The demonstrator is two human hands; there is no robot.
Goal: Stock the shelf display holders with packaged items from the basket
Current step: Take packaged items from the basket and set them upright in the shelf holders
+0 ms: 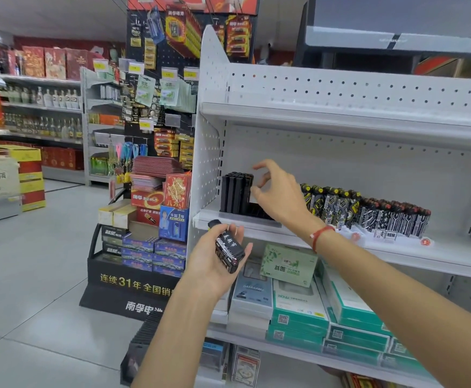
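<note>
Left hand (pixel 214 264): palm up below the shelf edge, fingers curled round a small bunch of black lighters (pixel 228 249) with white print. Right hand (pixel 277 193): raised over the middle shelf (pixel 452 256), fingers loosely spread and holding nothing, thumb and forefinger apart just beside a black holder (pixel 245 212). Holder position: left end of the shelf, against the perforated side panel (pixel 207 163). Holder contents: plain black lighters standing upright in its left part (pixel 235 191); right part hidden behind the hand. Further right on the same shelf: a row of patterned lighters (pixel 368 211) in a white display tray. A red cord (pixel 319 235) circles the right wrist. Shelf below: green-and-white boxes (pixel 298 312), stacked. The basket is out of view
</note>
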